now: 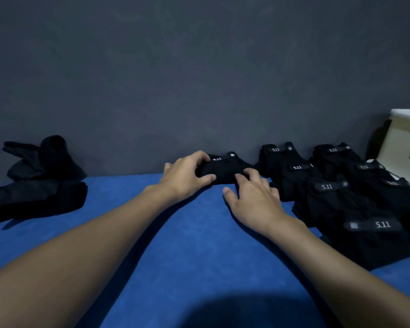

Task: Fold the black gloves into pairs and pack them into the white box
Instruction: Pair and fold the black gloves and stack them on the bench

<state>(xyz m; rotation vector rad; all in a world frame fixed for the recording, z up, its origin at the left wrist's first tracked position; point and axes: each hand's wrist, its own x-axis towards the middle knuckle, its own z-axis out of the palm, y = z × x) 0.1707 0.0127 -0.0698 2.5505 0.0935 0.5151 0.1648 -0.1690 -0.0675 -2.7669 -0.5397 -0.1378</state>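
My left hand point(185, 176) and right hand point(253, 195) pinch a folded black fabric glove pair point(223, 170) (logo up); I'd square its edges on the blue worktop point(199, 233).

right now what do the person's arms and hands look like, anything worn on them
Both are bare: the left hand and right hand have no gloves, rings or watch visible, and no sleeves reach the forearms. The fingers are uncovered, nails short.

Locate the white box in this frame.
In the head view the white box sits at the far right edge, partly cut off, against the dark wall, just behind the rows of folded gloves.
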